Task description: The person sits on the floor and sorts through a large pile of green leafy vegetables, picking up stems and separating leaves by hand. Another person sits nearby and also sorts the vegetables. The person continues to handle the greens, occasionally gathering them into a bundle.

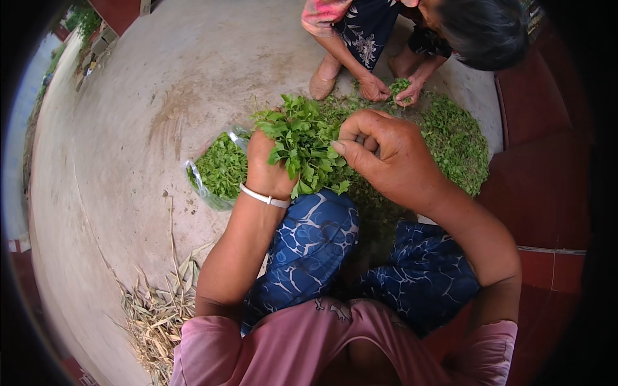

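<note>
A bushy bunch of leafy greens [308, 143] is gripped in my left hand [265, 162], above my left knee. Its leaves hide most of that hand's fingers. At the bunch's right edge is my right hand [391, 153], closed, thumb against curled fingers. Whatever may be between those fingertips is too small to make out. To the left of my left hand, a clear plastic bag [205, 193] stands open with similar greens [222, 168] inside.
Across from me a person's hands [386, 89] hold a small clump of greens [400, 86]. A wide heap of greens [456, 143] covers the ground at right. Dry stalks and husks [161, 312] lie at lower left on the concrete floor [129, 148]. Dark red panels [534, 174] border the right.
</note>
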{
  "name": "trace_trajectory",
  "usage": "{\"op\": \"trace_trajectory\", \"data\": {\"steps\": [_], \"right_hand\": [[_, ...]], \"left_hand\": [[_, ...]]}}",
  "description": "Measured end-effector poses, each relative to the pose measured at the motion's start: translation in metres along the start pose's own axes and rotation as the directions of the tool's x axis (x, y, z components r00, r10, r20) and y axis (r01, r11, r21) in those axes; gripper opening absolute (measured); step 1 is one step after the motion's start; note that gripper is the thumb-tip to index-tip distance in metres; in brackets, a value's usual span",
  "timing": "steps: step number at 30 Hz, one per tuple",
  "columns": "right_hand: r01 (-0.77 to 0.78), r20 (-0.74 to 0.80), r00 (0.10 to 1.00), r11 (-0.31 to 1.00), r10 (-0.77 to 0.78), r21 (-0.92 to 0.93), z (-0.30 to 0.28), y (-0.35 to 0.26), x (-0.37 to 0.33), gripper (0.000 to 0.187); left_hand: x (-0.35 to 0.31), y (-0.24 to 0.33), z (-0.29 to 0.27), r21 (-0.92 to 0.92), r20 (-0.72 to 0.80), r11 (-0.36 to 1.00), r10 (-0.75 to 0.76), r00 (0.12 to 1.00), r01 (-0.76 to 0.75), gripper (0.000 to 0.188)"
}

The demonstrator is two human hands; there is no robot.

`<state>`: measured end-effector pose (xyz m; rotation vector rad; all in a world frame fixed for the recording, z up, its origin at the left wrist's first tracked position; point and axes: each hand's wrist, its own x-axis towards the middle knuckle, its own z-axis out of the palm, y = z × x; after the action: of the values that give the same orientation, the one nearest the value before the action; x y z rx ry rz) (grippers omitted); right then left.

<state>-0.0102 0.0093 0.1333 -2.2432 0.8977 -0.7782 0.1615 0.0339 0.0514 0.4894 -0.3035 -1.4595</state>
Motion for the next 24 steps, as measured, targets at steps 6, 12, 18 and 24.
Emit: {"op": "trace_trajectory", "data": {"steps": [6, 12, 18, 24], "right_hand": [[-0.270, 0.108, 0.963, 0.910, 0.249, 0.314, -0.019, -0.003, -0.005, 0.013], [-0.317, 0.119, 0.948, 0.899, 0.294, 0.303, -0.043, -0.006, -0.014, 0.012], [-0.223, 0.361, 0.890, 0.956, 0.280, -0.192, -0.050, 0.007, -0.026, 0.014], [-0.089, 0.314, 0.924, 0.920, 0.219, -0.381, -0.046, 0.006, -0.028, 0.024]], "left_hand": [[0.005, -0.002, -0.016, -0.155, 0.233, 0.983, -0.063, 0.970, 0.101, 0.037], [0.010, 0.005, -0.035, -0.076, 0.147, 0.995, -0.052, 0.988, 0.064, 0.040], [0.011, 0.020, -0.043, -0.140, 0.156, 0.990, 0.017, 0.988, 0.006, 0.032], [0.009, 0.040, -0.057, -0.089, 0.110, 0.996, 0.034, 0.993, -0.024, 0.033]]}}
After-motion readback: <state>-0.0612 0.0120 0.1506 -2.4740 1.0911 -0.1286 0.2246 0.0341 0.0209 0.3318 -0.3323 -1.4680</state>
